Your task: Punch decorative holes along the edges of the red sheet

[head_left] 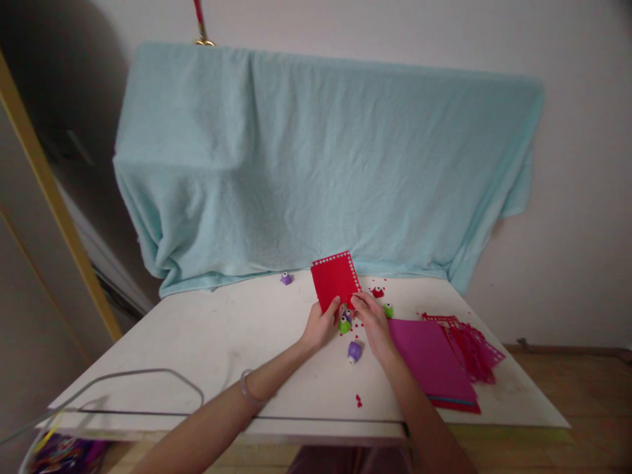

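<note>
A red sheet of paper (336, 283) is held up above the table, with punched holes running along its top and right edges. My left hand (320, 326) is closed on its lower left edge, thumb on the front. At the lower right corner, my right hand (372, 322) pinches the sheet between thumb and fingers. Between the hands, a green craft punch (344, 324) lies against a purple one that it partly hides. Nearer to me is another purple craft punch (354, 352), and a red craft punch (378, 292) sits beyond my right hand.
Another green punch (388, 309) is right of my hand, and a purple punch (286, 278) stands at the back. Stacked coloured paper (429, 359) and punched strips (474, 349) lie at right. Red scraps (359, 400) dot the white table (197, 349). A blue towel (336, 164) hangs behind.
</note>
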{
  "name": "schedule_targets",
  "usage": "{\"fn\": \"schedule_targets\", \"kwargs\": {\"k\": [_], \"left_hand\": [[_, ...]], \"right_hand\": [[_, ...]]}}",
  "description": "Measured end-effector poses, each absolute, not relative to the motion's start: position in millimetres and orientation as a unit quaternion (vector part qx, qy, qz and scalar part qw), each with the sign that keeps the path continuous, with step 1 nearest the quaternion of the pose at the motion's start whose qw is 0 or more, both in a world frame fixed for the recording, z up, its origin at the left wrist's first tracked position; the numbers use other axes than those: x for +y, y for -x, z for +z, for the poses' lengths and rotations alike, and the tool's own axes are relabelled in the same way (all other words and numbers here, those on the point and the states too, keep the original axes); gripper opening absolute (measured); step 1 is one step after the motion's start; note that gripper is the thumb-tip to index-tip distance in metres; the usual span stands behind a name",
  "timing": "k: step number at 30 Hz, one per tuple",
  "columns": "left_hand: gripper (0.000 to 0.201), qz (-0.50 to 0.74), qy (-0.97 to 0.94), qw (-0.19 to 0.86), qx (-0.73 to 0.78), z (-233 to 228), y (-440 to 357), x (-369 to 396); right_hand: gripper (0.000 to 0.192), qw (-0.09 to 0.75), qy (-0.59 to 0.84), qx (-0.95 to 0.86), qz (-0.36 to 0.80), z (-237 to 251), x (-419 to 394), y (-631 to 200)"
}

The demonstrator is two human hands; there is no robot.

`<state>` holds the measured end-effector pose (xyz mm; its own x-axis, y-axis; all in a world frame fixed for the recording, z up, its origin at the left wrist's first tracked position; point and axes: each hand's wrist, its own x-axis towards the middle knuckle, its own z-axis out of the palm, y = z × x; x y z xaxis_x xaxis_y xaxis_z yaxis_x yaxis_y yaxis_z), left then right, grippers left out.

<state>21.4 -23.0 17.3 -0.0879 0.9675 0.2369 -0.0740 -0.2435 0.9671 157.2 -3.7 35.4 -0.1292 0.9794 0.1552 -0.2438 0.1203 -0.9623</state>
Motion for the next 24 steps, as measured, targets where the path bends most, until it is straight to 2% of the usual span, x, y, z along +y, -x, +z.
{"fn": "schedule_targets", "kwargs": {"k": [5, 10, 24], "left_hand": [[0.049, 0.617, -0.499, 0.383, 0.473, 14.2, -18.8, -18.7], [0.051, 0.599, -0.524, 0.372, 0.478, 11.5, -19.3, -19.0], [0.047, 0.598, -0.525, 0.373, 0.476, 16.9, -21.2, -23.1]], "right_hand": [[0.030, 0.537, 0.346, -0.526, 0.561, 32.5, -2.6, -158.1], [0.034, 0.498, 0.328, -0.560, 0.575, 25.3, 2.1, -156.2], [0.041, 0.512, 0.343, -0.546, 0.568, 23.3, 5.1, -155.6]]}}
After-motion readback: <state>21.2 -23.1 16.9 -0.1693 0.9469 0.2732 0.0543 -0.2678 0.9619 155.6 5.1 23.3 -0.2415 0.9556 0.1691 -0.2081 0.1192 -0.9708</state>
